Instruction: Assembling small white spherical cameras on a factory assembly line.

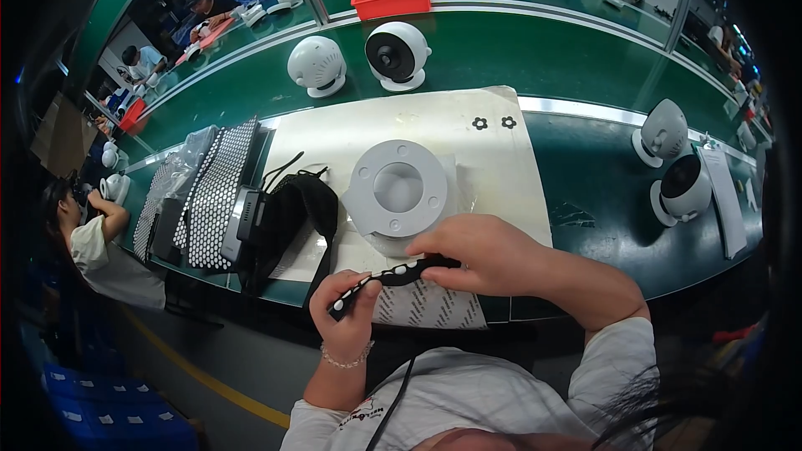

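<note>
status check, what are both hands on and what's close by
Left hand and right hand both gripping black, white-dotted strip. White ring-shaped part just beyond right hand. Black strap hanging close to left hand.

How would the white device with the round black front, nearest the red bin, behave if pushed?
The white device probably won't roll, since it stands on a low base, but its bulky round head could make it tip. It looks smooth, so it may be slippery to grip. The shiny green bench might let it slide.
</note>
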Action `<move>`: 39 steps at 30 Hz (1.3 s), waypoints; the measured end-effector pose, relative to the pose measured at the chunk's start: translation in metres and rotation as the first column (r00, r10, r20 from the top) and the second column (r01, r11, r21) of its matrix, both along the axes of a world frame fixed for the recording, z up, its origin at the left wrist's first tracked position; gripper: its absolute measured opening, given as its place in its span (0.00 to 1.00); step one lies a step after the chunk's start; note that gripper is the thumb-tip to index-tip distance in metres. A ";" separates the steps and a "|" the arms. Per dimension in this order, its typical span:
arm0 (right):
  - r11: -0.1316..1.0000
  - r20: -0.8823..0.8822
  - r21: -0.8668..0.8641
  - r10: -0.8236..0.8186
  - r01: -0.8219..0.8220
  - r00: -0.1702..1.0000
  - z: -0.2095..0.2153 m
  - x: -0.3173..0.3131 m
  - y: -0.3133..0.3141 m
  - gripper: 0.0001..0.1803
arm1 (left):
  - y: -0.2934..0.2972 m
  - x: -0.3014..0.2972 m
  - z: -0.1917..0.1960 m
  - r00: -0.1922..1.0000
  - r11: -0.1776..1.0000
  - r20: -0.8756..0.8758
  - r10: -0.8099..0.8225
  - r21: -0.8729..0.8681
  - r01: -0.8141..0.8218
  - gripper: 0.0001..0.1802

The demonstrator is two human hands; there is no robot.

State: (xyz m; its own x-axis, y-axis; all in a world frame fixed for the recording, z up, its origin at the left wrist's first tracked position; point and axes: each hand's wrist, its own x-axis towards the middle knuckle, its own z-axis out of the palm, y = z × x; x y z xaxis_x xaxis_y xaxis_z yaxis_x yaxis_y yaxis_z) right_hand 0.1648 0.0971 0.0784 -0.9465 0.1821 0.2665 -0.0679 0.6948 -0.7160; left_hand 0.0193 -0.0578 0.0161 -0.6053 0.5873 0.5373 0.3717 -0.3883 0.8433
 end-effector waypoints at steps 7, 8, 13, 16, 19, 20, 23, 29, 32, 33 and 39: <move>0.997 -0.154 0.081 0.000 0.012 0.988 -0.008 -0.005 0.004 0.12 | 0.002 -0.001 0.003 0.996 1.000 0.087 0.004 -0.016 -0.003 0.10; 0.998 -0.140 0.069 -0.002 0.012 0.990 -0.008 -0.005 0.005 0.12 | 0.002 -0.001 0.003 0.992 1.000 0.125 -0.004 -0.024 0.007 0.10; 0.994 -0.207 0.072 0.091 -0.078 0.974 -0.013 -0.005 0.012 0.08 | 0.001 -0.002 0.000 0.945 0.995 0.316 -0.083 -0.023 0.095 0.10; 0.987 -0.245 0.094 0.151 -0.131 0.958 -0.012 -0.004 0.014 0.07 | 0.002 -0.001 -0.001 0.922 0.993 0.374 -0.101 -0.013 0.114 0.09; 0.997 -0.265 0.034 0.079 -0.073 0.961 -0.009 -0.004 0.010 0.08 | 0.003 0.001 0.000 0.927 0.995 0.367 -0.082 -0.016 0.095 0.09; 0.999 -0.275 -0.031 0.020 -0.030 0.961 -0.006 -0.004 0.009 0.09 | 0.003 0.001 0.001 0.934 0.997 0.350 -0.064 -0.018 0.075 0.08; 0.986 -0.118 -0.164 -0.050 0.030 0.992 0.000 -0.001 0.006 0.13 | 0.001 0.002 0.000 0.947 0.999 0.319 -0.031 -0.027 0.042 0.08; 0.998 -0.169 0.019 -0.056 0.060 0.984 0.003 0.001 0.002 0.13 | 0.002 0.003 -0.001 0.962 1.000 0.273 -0.007 -0.027 0.015 0.08; 0.997 -0.289 0.075 0.002 0.021 0.957 0.002 0.002 -0.003 0.17 | 0.001 0.005 0.002 0.960 0.998 0.280 -0.016 -0.048 0.031 0.08; 0.999 -0.337 0.040 -0.018 0.033 0.941 0.003 0.001 -0.009 0.19 | 0.001 0.006 0.002 0.960 0.998 0.281 -0.016 -0.048 0.031 0.08; 0.989 -0.368 0.138 -0.006 0.060 0.930 -0.003 -0.003 -0.017 0.25 | 0.003 0.010 0.001 0.997 0.996 0.068 0.029 -0.088 -0.023 0.08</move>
